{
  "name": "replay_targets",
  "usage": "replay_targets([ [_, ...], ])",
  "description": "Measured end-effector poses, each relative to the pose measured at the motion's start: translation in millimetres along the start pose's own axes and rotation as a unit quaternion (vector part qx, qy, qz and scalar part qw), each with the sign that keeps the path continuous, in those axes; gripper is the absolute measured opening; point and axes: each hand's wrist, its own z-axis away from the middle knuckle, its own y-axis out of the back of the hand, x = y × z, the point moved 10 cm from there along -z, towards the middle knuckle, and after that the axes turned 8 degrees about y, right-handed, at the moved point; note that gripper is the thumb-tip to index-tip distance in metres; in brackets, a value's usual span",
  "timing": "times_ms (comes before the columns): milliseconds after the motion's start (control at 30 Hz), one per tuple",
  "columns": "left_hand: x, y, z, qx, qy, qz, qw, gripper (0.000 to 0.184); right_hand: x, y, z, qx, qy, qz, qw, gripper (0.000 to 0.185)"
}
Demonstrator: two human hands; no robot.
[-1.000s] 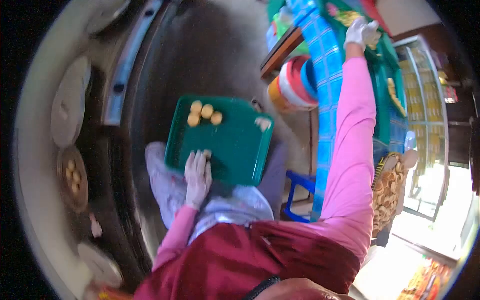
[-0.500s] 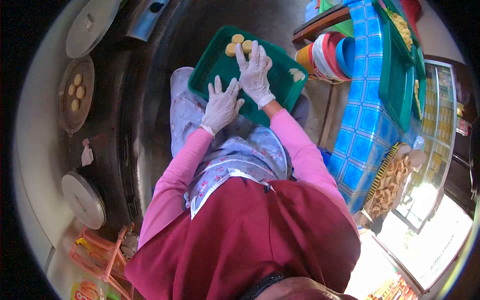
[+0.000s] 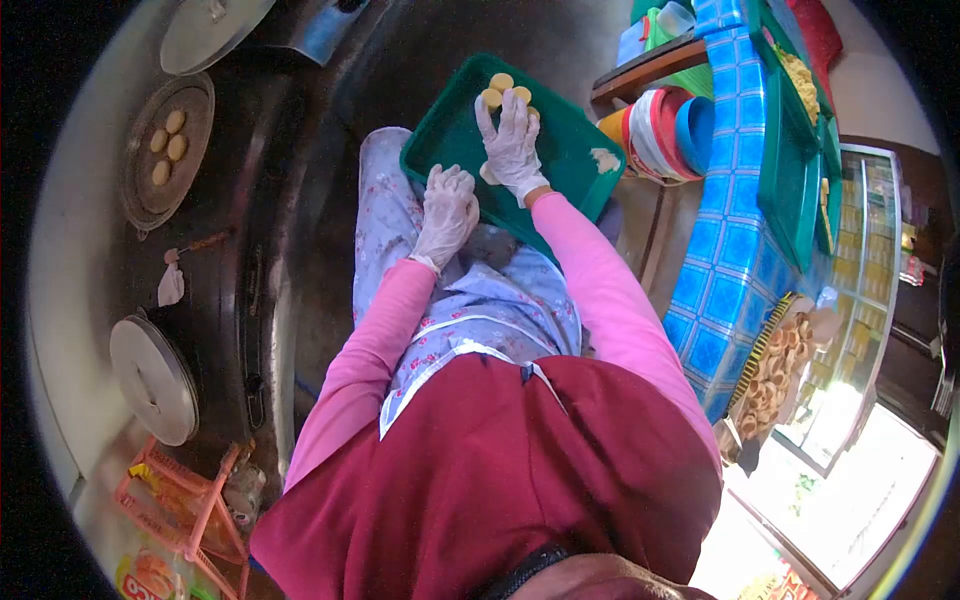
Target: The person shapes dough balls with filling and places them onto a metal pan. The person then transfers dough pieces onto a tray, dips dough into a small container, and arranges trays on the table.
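Note:
A green tray [image 3: 570,190] rests on the lap, with several round pale dough pieces [image 3: 501,82] near its far edge and a whitish scrap [image 3: 604,160] at its right side. My right hand [image 3: 512,150], in a clear glove, lies over the middle of the tray with its fingers spread, the fingertips beside the dough pieces. A bit of pale dough shows by its palm edge. My left hand [image 3: 446,214], also gloved, is at the tray's near left edge with its fingers curled; what they hold, if anything, is hidden.
Left, a round pan [image 3: 140,190] holds several dough rounds, near a lidded pot [image 3: 155,380] and an orange rack [image 3: 205,520]. At the right are a blue checked table [image 3: 715,270], stacked tubs [image 3: 655,130] and a basket of brown pieces [image 3: 780,370].
My right hand has come from the table at the right to the tray. My left hand has drawn back slightly and its fingers have curled. The view has shifted.

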Motion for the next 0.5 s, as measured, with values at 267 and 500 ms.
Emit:
replay_targets([
  [267, 0.1, 5.6, 2.2, 0.004, 0.013, 0.013, 1.000, 0.034, -14.8, 7.6, -6.5, -0.004, -0.012, -0.007, 1.000, 0.069],
  [500, -5.0, -4.6, -0.1, -0.025, 0.024, 0.017, 0.999, 0.031, -28.4, 14.9, -12.7, 0.043, -0.030, 0.022, 0.998, 0.066],
])
